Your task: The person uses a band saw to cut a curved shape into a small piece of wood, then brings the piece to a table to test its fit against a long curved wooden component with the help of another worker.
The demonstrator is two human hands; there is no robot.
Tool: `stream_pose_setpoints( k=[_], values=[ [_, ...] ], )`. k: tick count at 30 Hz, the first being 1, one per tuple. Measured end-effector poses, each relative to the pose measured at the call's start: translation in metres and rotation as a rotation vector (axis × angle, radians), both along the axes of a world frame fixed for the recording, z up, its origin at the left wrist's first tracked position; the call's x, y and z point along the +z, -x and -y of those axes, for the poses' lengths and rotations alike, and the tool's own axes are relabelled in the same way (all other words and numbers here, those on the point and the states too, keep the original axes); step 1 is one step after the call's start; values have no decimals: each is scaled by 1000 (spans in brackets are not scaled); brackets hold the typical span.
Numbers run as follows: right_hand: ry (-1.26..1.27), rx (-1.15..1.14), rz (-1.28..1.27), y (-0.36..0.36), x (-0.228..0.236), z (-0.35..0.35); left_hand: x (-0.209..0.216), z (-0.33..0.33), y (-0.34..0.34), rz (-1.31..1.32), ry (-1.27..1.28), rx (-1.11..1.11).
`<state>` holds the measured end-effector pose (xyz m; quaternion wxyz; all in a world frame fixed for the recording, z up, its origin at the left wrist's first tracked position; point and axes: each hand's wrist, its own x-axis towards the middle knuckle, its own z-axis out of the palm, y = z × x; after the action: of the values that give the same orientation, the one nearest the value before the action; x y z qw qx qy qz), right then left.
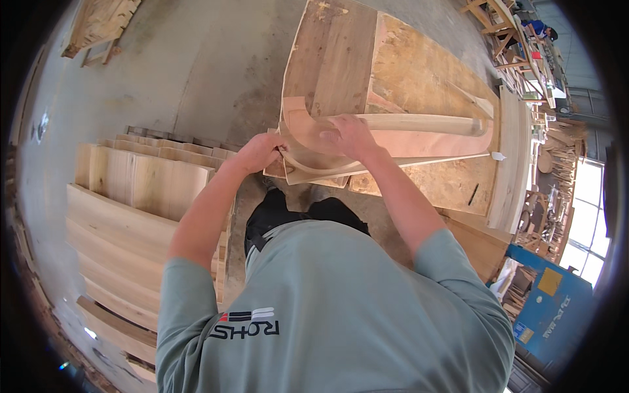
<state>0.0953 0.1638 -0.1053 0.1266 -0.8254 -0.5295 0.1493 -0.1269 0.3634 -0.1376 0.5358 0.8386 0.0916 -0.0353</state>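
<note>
A thin pinkish curved wooden panel (419,141) lies on the worktable, its narrow upturned end (297,112) at the left. Along its far side runs a pale curved wooden bar (419,123). My right hand (354,139) is closed over the left end of that bar, the fingers bent and the thumb toward the left. My left hand (261,153) is at the table's near left corner, its fingers pinched together by the left end of a thin pale curved strip (311,168). What lies between those fingertips is hidden.
The worktable (419,59) has a wooden top of joined boards. A dark pen-like stick (473,194) and a white scrap (498,156) lie toward its right. Stacked wooden boards (124,209) stand at my left. A blue machine (550,301) is at the right; a person (538,29) is far off.
</note>
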Motion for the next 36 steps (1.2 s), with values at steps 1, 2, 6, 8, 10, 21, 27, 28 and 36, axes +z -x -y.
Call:
stream_pose_setpoints(
  k=[1, 2, 6, 8, 10, 21, 27, 28, 36],
  values=[
    [135, 28, -54, -5, -3, -11, -1, -3, -1, -9, 56, -6],
    [265, 57, -105, -9, -3, -24, -3, -6, -1, -36, 112, -7],
    [577, 114, -182, -14, 9, -51, -24, -11, -3, -122, 377, 17],
    [416, 220, 21, 3, 22, -47, -31, -13, -3, -136, 451, 31],
    [340, 254, 104, 19, 29, -39, -35, -14, -3, -120, 446, 38],
    [406, 209, -47, 29, 63, -37, -26, -26, -25, -82, 281, -125],
    [358, 284, -28, 41, 62, -6, -60, -17, -29, 160, 179, -132],
    [351, 298, -21, 43, 55, -2, -61, -16, -28, 183, 202, -110],
    [296, 318, -34, 44, 38, 2, -22, -24, -32, -164, 73, -140]
  ],
)
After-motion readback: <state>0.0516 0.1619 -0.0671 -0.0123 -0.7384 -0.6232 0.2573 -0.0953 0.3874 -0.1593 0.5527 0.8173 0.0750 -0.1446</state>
